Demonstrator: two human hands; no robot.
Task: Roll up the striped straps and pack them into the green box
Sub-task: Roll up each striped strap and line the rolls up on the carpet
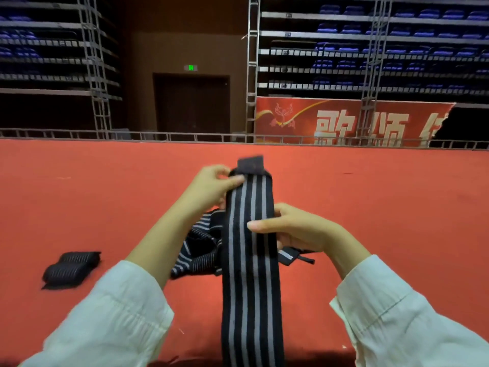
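While both hands (211, 186) pinch it, ribbed striped strap (250, 260) hangs flat.

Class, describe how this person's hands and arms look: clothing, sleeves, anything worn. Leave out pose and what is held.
The left hand and right hand are bare: no gloves, rings or watch show. The left sleeve and right sleeve are loose, off-white, crinkled fabric, ending well short of the wrists.

Head view, forward-down, close over strap (250, 274); probably low vantage.
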